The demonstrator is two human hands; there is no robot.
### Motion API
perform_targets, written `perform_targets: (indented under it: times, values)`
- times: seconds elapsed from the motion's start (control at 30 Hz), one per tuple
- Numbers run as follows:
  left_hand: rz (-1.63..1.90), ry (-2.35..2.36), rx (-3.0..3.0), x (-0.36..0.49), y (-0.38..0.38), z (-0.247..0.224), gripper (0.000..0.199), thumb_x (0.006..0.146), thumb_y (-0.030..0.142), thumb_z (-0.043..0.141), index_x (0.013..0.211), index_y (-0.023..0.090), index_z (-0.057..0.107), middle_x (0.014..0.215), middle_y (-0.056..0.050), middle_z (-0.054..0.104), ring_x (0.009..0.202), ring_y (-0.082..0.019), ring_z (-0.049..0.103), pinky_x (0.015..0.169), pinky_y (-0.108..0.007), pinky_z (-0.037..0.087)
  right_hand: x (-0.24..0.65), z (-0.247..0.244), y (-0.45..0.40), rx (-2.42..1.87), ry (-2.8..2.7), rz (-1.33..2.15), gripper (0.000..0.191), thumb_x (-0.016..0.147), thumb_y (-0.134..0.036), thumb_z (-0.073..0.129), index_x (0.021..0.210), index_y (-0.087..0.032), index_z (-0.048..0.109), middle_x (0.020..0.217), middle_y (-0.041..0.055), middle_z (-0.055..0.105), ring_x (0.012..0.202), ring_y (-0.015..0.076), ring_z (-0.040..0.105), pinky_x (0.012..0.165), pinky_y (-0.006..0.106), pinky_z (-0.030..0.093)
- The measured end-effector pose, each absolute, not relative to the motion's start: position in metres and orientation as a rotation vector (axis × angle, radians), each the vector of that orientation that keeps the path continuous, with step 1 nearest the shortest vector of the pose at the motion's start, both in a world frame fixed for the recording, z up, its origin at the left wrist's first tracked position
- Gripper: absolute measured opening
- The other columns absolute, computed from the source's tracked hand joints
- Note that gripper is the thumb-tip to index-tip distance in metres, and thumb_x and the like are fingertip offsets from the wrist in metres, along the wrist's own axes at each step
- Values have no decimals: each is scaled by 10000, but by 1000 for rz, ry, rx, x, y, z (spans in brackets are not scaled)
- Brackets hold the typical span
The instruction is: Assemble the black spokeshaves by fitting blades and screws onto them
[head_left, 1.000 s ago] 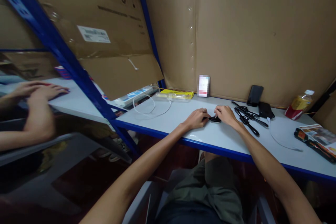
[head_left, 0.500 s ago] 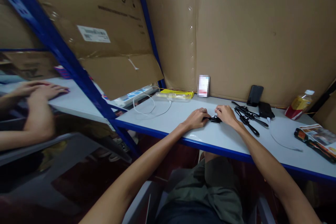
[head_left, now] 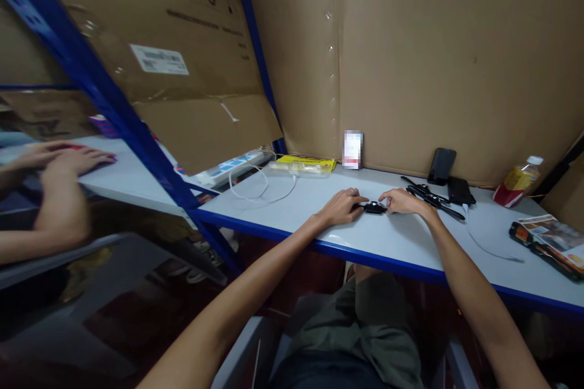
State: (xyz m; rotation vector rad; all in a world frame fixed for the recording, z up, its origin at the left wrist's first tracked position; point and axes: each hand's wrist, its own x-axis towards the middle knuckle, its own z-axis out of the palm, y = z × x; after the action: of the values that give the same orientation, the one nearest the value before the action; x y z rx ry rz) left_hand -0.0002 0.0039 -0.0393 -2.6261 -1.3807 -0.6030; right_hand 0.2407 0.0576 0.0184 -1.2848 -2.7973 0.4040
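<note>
As I looked down from the person's head, a broad cardboard panel (head_left: 438, 61) backed the table (head_left: 387, 238); the taped cardboard sheet (head_left: 201, 82) at left bore handling symbols, printed lines and a white label (head_left: 159, 59), whose text I found too small to read. The bottle (head_left: 515, 183) wore a partly red wrap, also illegible to me. The left hand (head_left: 340, 206) was closed on one end of a black tool (head_left: 375, 208) at the table; the right hand (head_left: 402, 201) curled by its other end, gripping or not, I couldn't tell.
</note>
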Motion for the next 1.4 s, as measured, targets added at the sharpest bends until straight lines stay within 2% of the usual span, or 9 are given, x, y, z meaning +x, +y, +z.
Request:
perform_targets:
  times: [0.2,0.7,0.87,1.1,1.4]
  values:
    - [-529,-1392,-2637,1,2,-37,430,969,292,515,1381,268,634,1069,-99,610,978,-249,612,911,-388,472,235,10,62,-1211,-2836,387,502,717,-130,739,1213,-201,754,857,20,757,783,172,647,657,225,402]
    - [-501,-1397,-2637,1,3,-38,426,965,272,518,1374,263,635,1071,-98,604,991,-252,605,904,-382,466,235,10,61,-1207,-2852,312,390,735,-117,741,1117,-185,782,917,42,765,820,168,660,674,222,400]
    - [-510,-1401,-2634,2,2,-36,408,963,268,512,1352,239,631,1078,-101,610,989,-257,605,904,-390,468,235,10,61,-1220,-2845,318,362,740,-117,749,1092,-196,785,948,37,776,836,165,672,670,207,408]
    - [-528,-1388,-2643,2,0,-35,301,948,258,521,1185,226,703,1020,-93,612,914,-243,602,853,-373,477,233,11,59,-1298,-2823,302,237,720,-128,766,943,-195,806,954,43,785,869,170,677,674,204,415]
    - [-540,-1381,-2643,1,1,-37,299,945,249,520,1171,223,714,1014,-95,617,912,-240,604,849,-367,479,232,11,58,-1282,-2829,299,252,708,-117,753,942,-198,801,963,42,783,869,170,675,659,214,405]
